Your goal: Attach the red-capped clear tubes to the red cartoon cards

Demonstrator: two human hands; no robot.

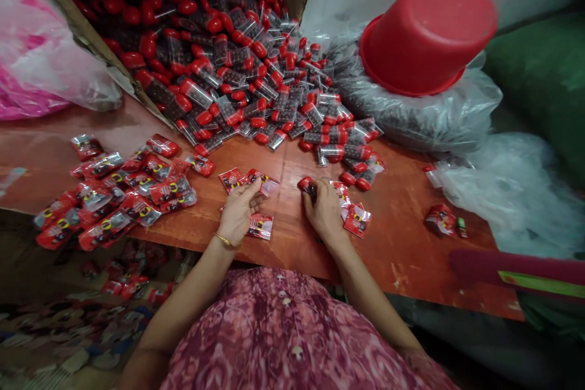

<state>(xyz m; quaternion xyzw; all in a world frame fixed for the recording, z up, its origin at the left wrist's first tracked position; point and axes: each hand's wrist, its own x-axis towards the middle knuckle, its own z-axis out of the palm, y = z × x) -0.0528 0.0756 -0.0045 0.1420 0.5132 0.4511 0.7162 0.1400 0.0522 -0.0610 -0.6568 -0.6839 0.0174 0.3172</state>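
Note:
My left hand (241, 212), with a gold bangle (225, 240) on the wrist, pinches a red foil sachet (256, 180) at the middle of a reddish wooden table (393, 237). Another sachet (260, 226) lies just under that hand. My right hand (324, 208) grips a small transparent tube with a red cap (307, 186), partly hidden by the fingers. Loose sachets (356, 220) lie against its right side. A large heap of red-capped tubes (256, 85) with dark contents spreads beyond both hands. A pile of sachets (114, 192) lies to the left.
A cardboard edge (86, 36) borders the tube heap. A red plastic basin (427, 36) rests tilted on a bulging bag of dark items (411, 113). A pink plastic bag (41, 55) is at left, a green sack (543, 85) at right. More sachets lie on the floor (123, 286).

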